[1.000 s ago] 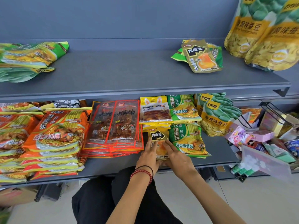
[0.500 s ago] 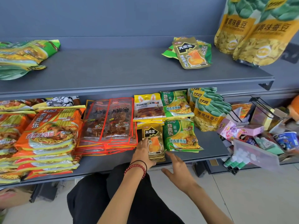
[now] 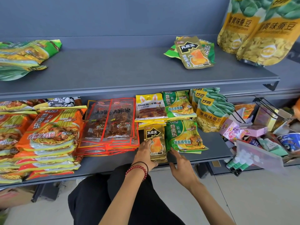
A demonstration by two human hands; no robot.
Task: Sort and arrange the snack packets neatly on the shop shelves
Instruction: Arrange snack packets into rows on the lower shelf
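Observation:
A small stack of gold snack packets (image 3: 156,141) lies near the front of the lower shelf (image 3: 215,148), between red packets (image 3: 112,124) and green noodle packets (image 3: 183,135). My left hand (image 3: 144,155) rests on the stack's left edge, thumb on the top packet. My right hand (image 3: 183,169) hovers just right of the stack, fingers spread, holding nothing. One more gold packet (image 3: 193,52) lies on green packets on the upper shelf (image 3: 129,69).
Orange noodle packets (image 3: 48,135) fill the lower shelf's left side. Green and yellow bean bags (image 3: 209,111) stand at its right; larger ones (image 3: 259,30) sit on the upper shelf. Green bags (image 3: 24,57) lie upper left. A cluttered rack (image 3: 263,135) is at right.
My right hand has come off the gold stack and drawn back toward me. My left hand has slid to the stack's left edge. The view has shifted slightly.

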